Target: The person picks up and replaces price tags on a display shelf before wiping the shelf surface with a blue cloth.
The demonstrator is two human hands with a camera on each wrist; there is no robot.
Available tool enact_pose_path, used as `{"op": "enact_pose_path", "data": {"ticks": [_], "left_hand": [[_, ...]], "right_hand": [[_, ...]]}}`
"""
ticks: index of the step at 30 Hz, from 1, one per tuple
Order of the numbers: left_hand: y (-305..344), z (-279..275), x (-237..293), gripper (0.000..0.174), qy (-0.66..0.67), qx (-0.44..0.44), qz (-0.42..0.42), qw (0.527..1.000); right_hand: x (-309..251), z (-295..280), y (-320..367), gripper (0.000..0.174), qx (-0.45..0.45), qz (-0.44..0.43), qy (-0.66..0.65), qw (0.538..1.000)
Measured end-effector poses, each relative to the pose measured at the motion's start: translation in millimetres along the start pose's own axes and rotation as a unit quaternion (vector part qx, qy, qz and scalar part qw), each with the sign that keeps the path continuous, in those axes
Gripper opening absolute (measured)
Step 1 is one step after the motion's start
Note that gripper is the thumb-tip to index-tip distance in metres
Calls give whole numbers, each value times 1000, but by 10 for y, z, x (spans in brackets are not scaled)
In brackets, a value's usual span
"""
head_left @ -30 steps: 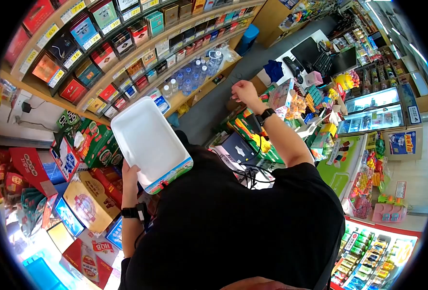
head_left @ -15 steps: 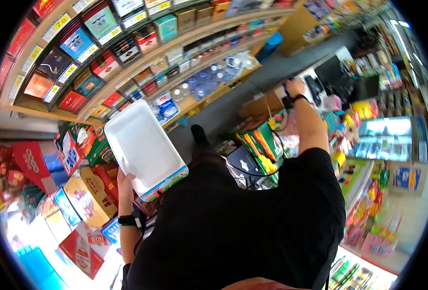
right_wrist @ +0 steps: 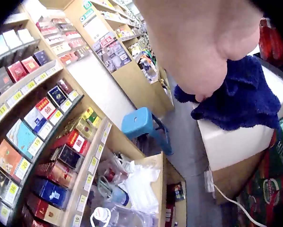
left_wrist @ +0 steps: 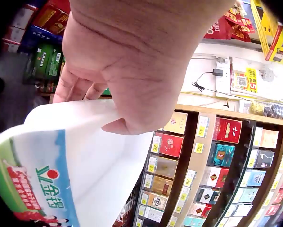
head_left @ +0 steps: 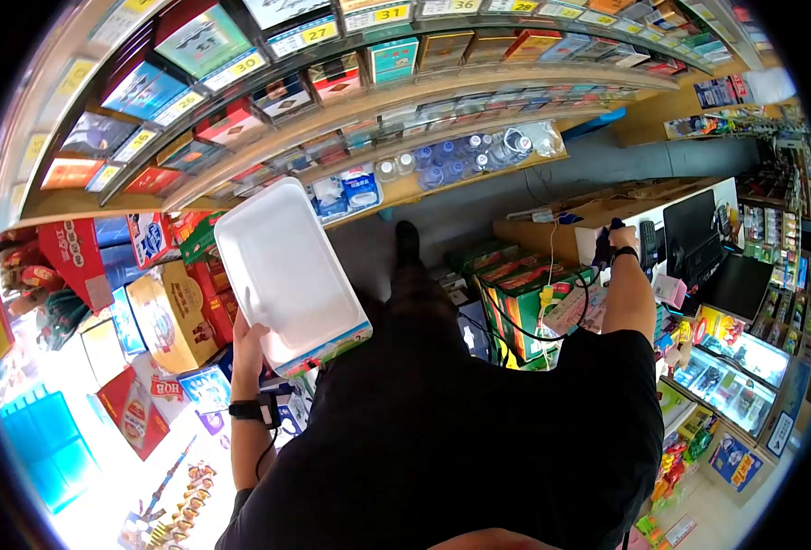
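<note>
In the head view my left hand (head_left: 248, 350) holds a white rectangular plastic tray (head_left: 288, 266) by its near-left edge. Its inside is bare. The left wrist view shows the thumb on one face of the tray wall and fingers on the other. A printed label (left_wrist: 39, 177) in green, blue and red covers the tray's outer end. My right hand (head_left: 623, 237) reaches out to the counter's end and grips a dark navy towel (right_wrist: 241, 97). The towel is bunched over the white counter corner (right_wrist: 222, 146), and the fingertips are partly hidden.
Cigarette shelves (head_left: 405, 78) run along the far side, with water bottles (head_left: 451, 160) on a low ledge. A blue stool (right_wrist: 139, 120) stands in the aisle. Green cartons (head_left: 515, 289) and a loose black cable (head_left: 543, 337) lie below the counter. Beer boxes (head_left: 172, 316) are stacked left.
My right hand has moved right and away from the aisle to the navy towel on the counter's end. The left hand keeps its hold on the tray. The head view has turned.
</note>
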State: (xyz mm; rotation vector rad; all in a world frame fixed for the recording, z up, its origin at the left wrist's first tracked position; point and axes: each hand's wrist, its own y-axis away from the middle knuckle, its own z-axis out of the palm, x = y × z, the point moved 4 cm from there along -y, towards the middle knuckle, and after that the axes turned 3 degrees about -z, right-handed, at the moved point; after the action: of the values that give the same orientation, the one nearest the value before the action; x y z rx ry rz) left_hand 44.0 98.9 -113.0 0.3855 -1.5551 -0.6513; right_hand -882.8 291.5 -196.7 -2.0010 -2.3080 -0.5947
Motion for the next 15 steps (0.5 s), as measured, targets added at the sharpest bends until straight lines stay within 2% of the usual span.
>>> {"op": "enact_pose_path", "data": {"ticks": [1,3,4,8,9,10,12,14,15], "left_hand": [[23,26,39,93,11,4,7,1000],[25,26,73,92,26,10,21,999],[15,0,73,91,22,12,27,999],[21,-108,67,87,37,-17,68,997],[26,-134,68,87,47,-13,71,996],[54,-124,98,83,54,-34,75,995],[65,-180,25,80,65,-54,75,994],[20,-215,-118,74,111,-83,66,988],[20,-232,-166,74,118,-84,77,986]], "right_hand": [[81,-56,-66,69,3,-3,-1,1000],[101,-167,-57,60,31,-84,-69,994],[56,-313,123,55,93,-76,-103,987],[-227,-762,566,52,192,-178,-202,944],[-309,-853,664,50,201,-231,-284,908],[-429,-971,963,48,209,-275,-397,850],[-682,-1039,1307,43,83,-278,-582,760],[-917,-930,1442,35,206,-469,-419,750],[-1092,-926,1736,33,30,-363,-609,705]]}}
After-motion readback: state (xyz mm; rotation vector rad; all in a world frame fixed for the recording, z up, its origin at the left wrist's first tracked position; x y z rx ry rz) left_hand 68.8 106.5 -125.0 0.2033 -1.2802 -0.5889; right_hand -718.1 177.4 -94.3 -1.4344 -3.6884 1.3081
